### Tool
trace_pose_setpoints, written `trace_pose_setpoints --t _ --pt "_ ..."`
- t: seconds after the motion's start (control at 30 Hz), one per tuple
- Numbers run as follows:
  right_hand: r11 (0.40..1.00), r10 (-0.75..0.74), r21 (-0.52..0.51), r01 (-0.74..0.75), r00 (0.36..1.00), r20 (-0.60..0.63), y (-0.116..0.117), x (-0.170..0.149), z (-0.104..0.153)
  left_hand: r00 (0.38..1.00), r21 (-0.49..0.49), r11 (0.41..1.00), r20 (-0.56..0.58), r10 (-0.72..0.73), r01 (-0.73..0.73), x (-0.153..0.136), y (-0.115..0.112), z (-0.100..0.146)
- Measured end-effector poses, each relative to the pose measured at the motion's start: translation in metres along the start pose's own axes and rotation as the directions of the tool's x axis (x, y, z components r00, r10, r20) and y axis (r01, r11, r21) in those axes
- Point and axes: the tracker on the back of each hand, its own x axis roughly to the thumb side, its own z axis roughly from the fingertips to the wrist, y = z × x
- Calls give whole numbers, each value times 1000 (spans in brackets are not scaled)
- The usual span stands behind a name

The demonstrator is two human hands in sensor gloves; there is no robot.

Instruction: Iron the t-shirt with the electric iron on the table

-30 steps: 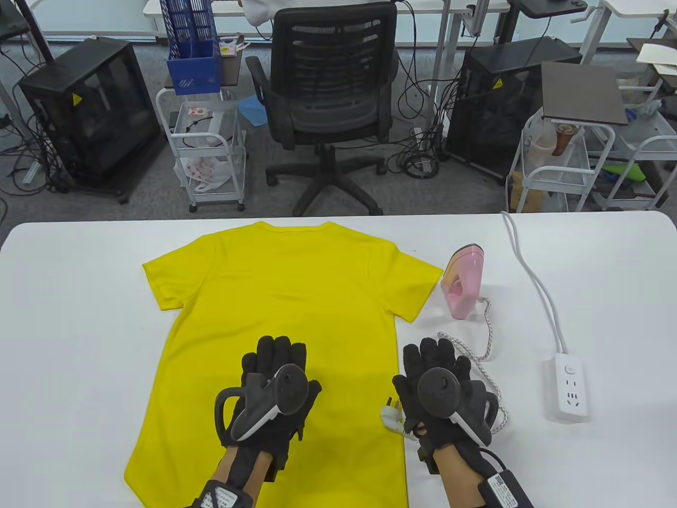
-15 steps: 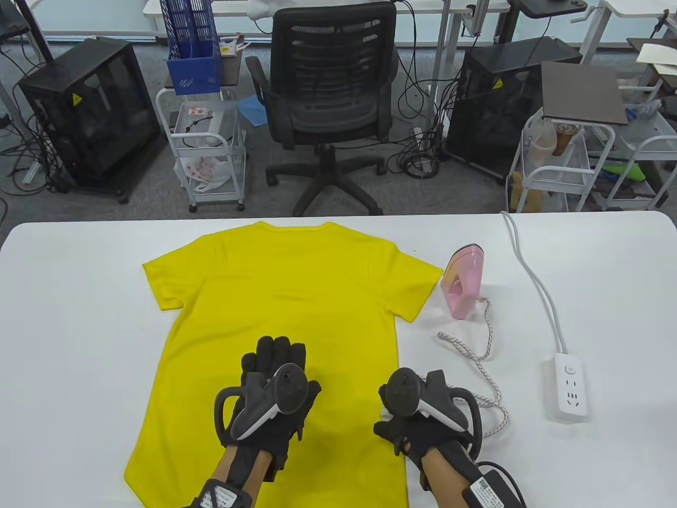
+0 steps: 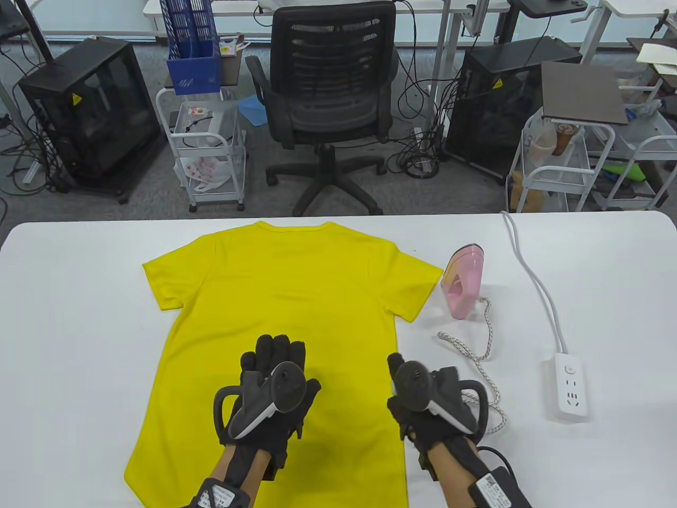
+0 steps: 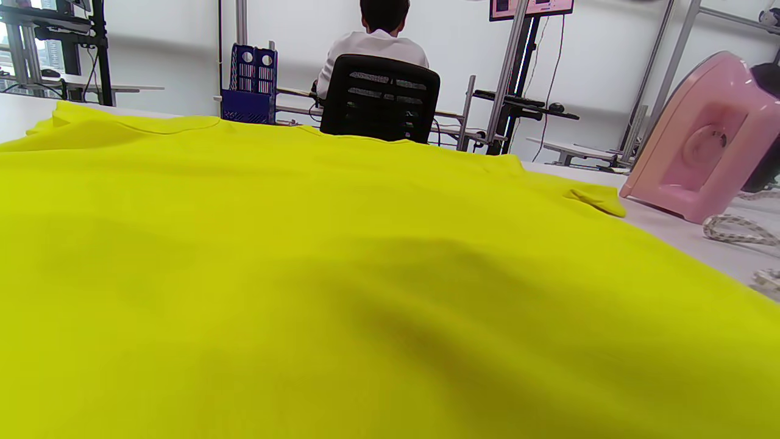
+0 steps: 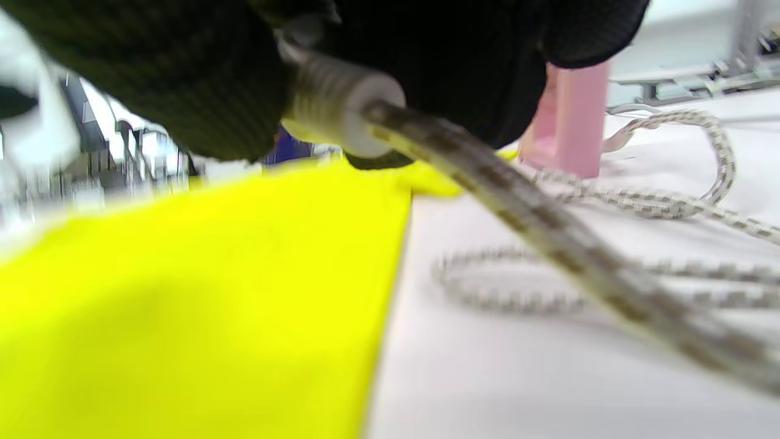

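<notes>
A yellow t-shirt (image 3: 280, 296) lies spread flat on the white table (image 3: 79, 317). My left hand (image 3: 275, 365) rests flat on its lower part with the fingers stretched out. The pink iron (image 3: 463, 280) stands upright on its heel just right of the shirt's right sleeve. Its braided cord (image 3: 478, 352) loops across the table to my right hand (image 3: 410, 391), at the shirt's right edge. In the right wrist view the fingers (image 5: 426, 61) grip the cord's white plug (image 5: 341, 110). The iron also shows in the left wrist view (image 4: 701, 146).
A white power strip (image 3: 570, 388) lies at the right of the table, its white cable (image 3: 534, 275) running off the far edge. A black office chair (image 3: 328, 106) and carts stand beyond the table.
My right hand, which lay flat beside the plug, has curled around it, picked it up and turned at the shirt's edge. My left hand and the iron have not moved.
</notes>
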Motion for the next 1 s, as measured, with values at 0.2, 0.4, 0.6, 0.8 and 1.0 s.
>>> trace_pose_setpoints --t 0.2,0.4,0.6,0.8,1.0 --pt "870 -493 -143 472 847 -200 -82 -92 17 1000 9 1000 16 0 -1 2 1 0" --pt "863 -505 -266 430 714 -486 -89 -171 41 1000 2 1000 25 -4 4 3 1 0" --pt "876 -476 -276 395 619 -625 -65 -229 51 999 -2 1000 33 -15 16 8 -1 1" --pt "893 -434 -239 381 594 -677 -54 -256 54 999 -1 1000 31 -16 16 9 -1 1" --pt "843 -517 -265 468 571 -637 -48 -264 56 1000 -9 1000 23 -19 19 9 -1 1"
